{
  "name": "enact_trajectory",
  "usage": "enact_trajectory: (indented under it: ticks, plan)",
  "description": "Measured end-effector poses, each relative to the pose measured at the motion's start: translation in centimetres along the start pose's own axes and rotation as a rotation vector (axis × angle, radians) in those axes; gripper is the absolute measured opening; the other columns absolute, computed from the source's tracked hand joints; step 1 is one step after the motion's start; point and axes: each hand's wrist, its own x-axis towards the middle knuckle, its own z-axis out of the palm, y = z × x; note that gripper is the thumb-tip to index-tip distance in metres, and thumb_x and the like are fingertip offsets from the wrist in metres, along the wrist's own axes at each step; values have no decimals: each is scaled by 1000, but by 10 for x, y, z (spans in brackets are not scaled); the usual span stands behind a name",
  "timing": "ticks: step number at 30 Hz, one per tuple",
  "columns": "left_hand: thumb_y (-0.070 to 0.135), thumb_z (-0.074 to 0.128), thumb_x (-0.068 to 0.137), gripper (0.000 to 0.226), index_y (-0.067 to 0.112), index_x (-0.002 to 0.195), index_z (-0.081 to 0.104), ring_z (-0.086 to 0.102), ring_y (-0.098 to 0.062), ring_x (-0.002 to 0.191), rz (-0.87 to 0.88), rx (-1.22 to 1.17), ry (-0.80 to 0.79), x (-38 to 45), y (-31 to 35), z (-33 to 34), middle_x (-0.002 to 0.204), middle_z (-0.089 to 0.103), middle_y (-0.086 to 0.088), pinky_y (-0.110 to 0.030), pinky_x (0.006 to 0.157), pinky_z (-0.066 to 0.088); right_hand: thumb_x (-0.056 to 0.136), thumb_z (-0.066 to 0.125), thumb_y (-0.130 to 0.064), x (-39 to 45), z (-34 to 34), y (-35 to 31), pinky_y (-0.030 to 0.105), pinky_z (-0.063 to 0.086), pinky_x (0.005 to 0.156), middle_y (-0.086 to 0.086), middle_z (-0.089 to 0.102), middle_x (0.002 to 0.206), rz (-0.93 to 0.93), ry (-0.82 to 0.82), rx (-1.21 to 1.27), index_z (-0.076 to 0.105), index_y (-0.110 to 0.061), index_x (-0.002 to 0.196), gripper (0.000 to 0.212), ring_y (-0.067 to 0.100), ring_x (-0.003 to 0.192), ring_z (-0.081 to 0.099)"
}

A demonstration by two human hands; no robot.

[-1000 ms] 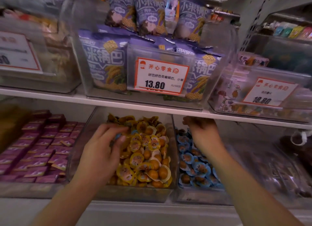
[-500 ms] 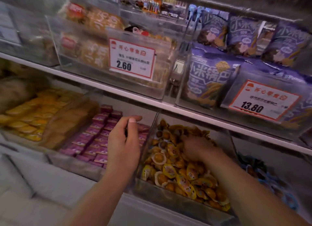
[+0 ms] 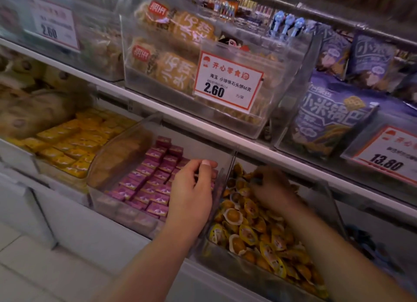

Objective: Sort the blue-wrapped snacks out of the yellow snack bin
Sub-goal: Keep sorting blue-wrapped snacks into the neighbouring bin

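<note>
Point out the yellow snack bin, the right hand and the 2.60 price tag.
yellow snack bin [image 3: 228, 262]: head view, clear front wall.
right hand [image 3: 274, 190]: head view, back of hand.
2.60 price tag [image 3: 228, 81]: head view, white middle.

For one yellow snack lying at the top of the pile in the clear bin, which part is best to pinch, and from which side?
Probably pinch the flat white rim of a yellow snack from above. The clear bin is open at the top, its walls block the sides, and the round middle may slip. The right hand already reaches in from above.

Clear glossy plastic yellow snack bin [image 3: 228, 179]
</note>
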Motion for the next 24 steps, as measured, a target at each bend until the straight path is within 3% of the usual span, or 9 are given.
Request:
enact_trajectory:
  ticks: [3,6,12,15,17,21,24]
  plan:
    - [31,43,104,30,25,92,70,53,0,53,-30,-17,0,1,-1,-2,57,59,20,-14,51,36,89,52,-26,0,27,-17,32,49,79,7,63,109,-222,-236,-146,68,-19,101,22,27,100,61]
    - [32,43,104,31,26,89,70,54,1,53,-61,-46,5,2,-1,-3,57,60,19,-17,52,38,91,50,-34,8,39,-24,34,45,81,11,59,122,-210,-349,-313,63,-19,115,32,31,107,58]
    - [32,43,104,31,26,89,69,55,1,53,-70,-46,10,6,-4,-5,56,61,19,-19,51,38,90,58,-35,18,40,-22,33,49,78,7,59,123,-257,-334,-391,60,-20,118,33,27,105,60]
    - [33,44,104,32,26,85,68,54,2,53,-63,-38,6,5,-3,-4,56,60,19,-19,53,38,87,61,-45,15,32,-8,27,39,71,-4,56,116,-275,-338,-246,60,-26,117,36,21,105,59]
    - [33,44,104,31,26,86,69,53,2,53,-67,-40,0,4,-4,-4,56,60,19,-22,54,38,85,61,-47,15,27,3,27,36,68,-3,59,112,-262,-306,-273,61,-26,112,34,20,101,59]
    - [33,45,103,31,27,87,70,52,0,50,-75,-57,13,5,-6,-3,56,60,16,-25,53,37,90,58,-44,20,24,17,30,45,80,1,58,115,-197,-307,-249,63,-22,114,33,22,106,58]
    - [32,46,103,31,27,87,71,55,-2,53,-71,-52,10,5,-5,1,64,66,12,-28,54,39,93,59,-36,27,25,9,28,41,80,4,58,114,-169,-188,-102,63,-21,115,27,23,106,57]
